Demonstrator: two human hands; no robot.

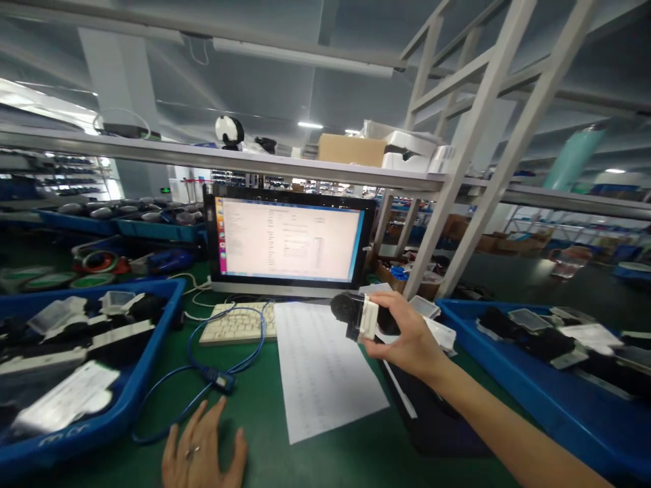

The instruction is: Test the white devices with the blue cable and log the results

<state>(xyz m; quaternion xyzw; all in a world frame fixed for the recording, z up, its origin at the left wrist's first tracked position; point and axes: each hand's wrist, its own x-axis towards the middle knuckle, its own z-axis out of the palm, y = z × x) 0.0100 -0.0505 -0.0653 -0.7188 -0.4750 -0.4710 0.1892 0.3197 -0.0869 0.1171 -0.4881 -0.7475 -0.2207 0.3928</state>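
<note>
My right hand (407,332) grips a small black and white device (370,318) with a round black end, held between thumb and fingers above a printed sheet of paper (325,379). What kind of device it is I cannot make out. Low in the view, my left hand (206,447) lies over the green table with its fingers spread and a ring on one finger. Just beyond its fingertips is the plug of a blue cable (221,381). The cable loops up across a pale keyboard (239,324).
A lit monitor (289,237) stands behind the keyboard. Blue bins of black and white parts flank the table, one on the left (167,339) and one on the right (488,359). A metal frame (470,135) rises at right, beside a shelf (285,163) above the monitor.
</note>
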